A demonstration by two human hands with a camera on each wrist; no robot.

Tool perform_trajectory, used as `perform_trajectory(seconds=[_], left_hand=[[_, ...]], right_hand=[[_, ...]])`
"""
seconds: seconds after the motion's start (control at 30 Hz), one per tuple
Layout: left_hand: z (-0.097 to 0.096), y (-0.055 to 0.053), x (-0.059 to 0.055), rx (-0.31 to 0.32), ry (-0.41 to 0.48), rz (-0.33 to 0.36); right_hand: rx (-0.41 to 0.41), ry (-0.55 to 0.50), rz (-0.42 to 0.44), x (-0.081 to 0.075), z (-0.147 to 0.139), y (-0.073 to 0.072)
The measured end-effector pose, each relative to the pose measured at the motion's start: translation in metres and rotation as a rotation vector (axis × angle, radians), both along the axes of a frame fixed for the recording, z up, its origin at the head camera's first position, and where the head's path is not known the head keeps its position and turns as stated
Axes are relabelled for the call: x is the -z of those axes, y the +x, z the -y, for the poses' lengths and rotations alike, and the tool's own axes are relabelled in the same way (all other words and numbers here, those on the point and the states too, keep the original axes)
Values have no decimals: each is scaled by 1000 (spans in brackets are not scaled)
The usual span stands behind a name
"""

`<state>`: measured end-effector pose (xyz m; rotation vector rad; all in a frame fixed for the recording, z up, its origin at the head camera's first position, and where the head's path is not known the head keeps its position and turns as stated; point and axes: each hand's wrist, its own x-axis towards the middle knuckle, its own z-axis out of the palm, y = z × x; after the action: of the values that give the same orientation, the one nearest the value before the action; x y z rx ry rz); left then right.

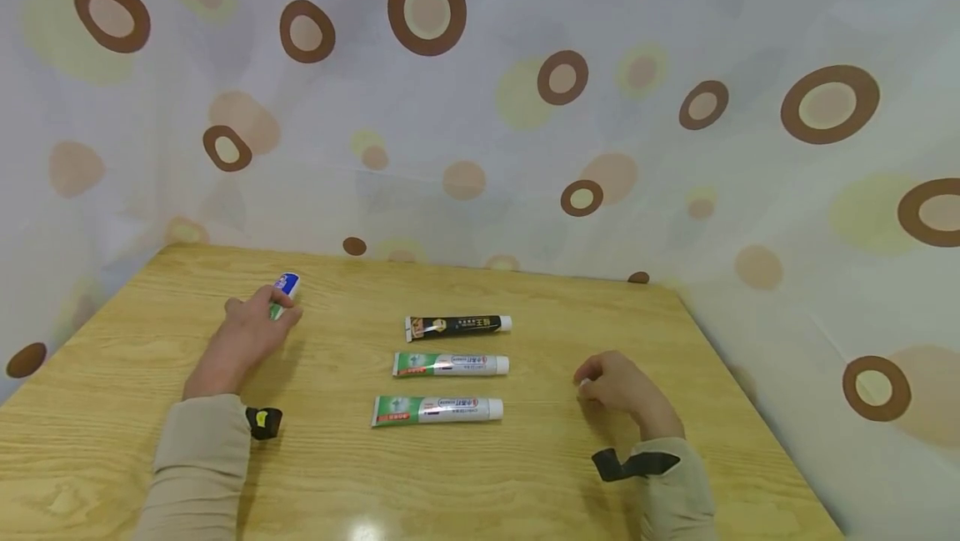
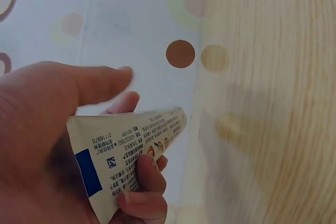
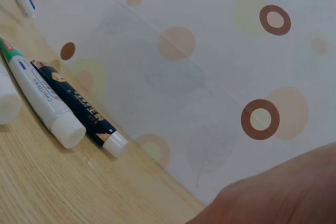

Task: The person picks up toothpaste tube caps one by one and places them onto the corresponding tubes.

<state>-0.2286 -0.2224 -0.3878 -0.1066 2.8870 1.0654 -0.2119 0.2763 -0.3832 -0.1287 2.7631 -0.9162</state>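
My left hand [image 1: 255,333] is over the table's back left part, its fingers curled round a toothpaste tube [image 2: 123,156]. The left wrist view shows the tube's printed white back, a blue block near its flat end, and the thumb raised off it. In the head view, the same tube's blue and white end pokes out past the fingers. My right hand [image 1: 618,383] hovers over the right of the table, fingers loosely bent, right of three other tubes. Those are a black toothpaste tube [image 1: 457,326] and two green and white toothpaste tubes [image 1: 450,364], caps pointing right.
The wooden table [image 1: 322,474] meets a white curtain [image 1: 480,107] with brown and yellow circles at the back and sides. In the middle, the three lying tubes form a column, one behind another. Black straps [image 1: 637,465] sit on both wrists.
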Motion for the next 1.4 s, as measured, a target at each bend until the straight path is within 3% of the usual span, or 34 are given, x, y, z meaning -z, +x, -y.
perform_trajectory(seconds=[0.23, 0.43, 0.7, 0.83, 1.13, 1.4], left_hand=[[-1, -3, -2, 17, -23, -61], [-5, -7, -8, 51, 79, -189], [-10, -2, -22, 72, 198, -188], [-11, 0, -26, 50, 244, -201], [-12, 6, -31, 4, 265, -326], [-14, 7, -35, -71, 317, -349]], right_hand=[[8, 2, -5, 0, 0, 1], [35, -30, 0, 0, -1, 0], [53, -32, 8, -1, 0, -2], [46, -43, 0, -1, 0, -2], [56, -49, -3, 0, 0, -1], [53, -66, -63, -1, 0, -5]])
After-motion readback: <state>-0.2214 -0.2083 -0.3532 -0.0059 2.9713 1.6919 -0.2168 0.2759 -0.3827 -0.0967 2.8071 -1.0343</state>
